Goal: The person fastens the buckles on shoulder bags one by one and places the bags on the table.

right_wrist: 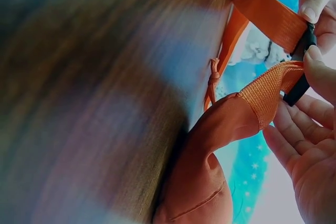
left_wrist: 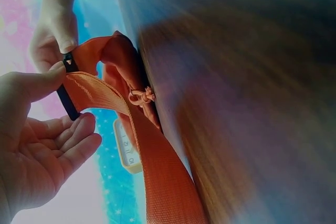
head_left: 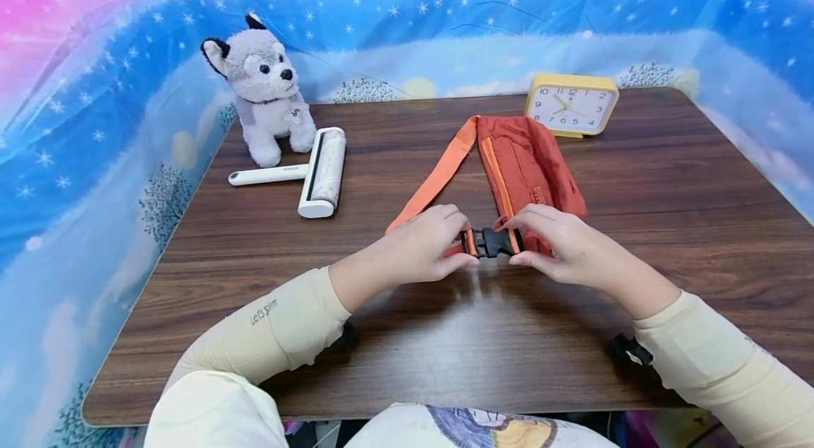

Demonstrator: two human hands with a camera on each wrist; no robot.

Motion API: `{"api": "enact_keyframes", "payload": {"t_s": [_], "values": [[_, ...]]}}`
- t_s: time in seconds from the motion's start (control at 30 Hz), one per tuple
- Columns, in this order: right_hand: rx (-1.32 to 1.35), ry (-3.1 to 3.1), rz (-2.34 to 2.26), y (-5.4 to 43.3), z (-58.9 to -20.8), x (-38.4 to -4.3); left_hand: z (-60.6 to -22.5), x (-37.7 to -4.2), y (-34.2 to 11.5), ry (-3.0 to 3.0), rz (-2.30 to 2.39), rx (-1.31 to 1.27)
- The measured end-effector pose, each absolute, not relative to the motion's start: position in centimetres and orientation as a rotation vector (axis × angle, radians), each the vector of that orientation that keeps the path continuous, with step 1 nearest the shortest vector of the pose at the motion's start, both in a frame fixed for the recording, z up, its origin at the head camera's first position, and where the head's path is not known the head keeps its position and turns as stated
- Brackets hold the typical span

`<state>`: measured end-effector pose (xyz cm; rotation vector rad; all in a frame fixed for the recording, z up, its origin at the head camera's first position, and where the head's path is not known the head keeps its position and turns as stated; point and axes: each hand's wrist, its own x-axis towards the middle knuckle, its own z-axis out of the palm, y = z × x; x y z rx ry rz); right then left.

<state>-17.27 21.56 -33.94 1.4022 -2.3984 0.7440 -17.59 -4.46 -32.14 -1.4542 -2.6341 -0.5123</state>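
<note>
A rust-orange waist bag lies on the table, its orange strap looping round to the left. Between the hands, the two halves of its black side-release buckle meet end to end, raised over the tabletop. My left hand pinches the left half between thumb and fingers, beside the strap webbing. On the other half, my right hand has its thumb and fingertips at the edges, close to the bag's end. A small knotted cord hangs by the strap in the left wrist view.
A grey-and-white plush husky sits at the back left, with a white lint roller in front of it. Behind the bag stands a yellow-framed clock. Snowflake-patterned cloth surrounds the wooden table.
</note>
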Motion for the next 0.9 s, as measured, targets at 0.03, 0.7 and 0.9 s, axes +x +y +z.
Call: {"api": "enact_keyframes", "payload": {"t_s": [0.03, 0.7, 0.9], "values": [[1.403, -2.399, 0.744, 21.58, -33.93, -17.27, -32.12, -17.59, -4.44, -2.637, -0.509, -1.452], [1.405, -2.427, 0.742, 21.61, -33.76, -17.14, -31.71, -17.31, -4.25, -2.621, -0.427, -1.469], [1.417, -2.425, 0.747, 21.55, -33.80, -17.14, -31.91, -17.33, -4.21, -2.619, -0.421, -1.473]]}}
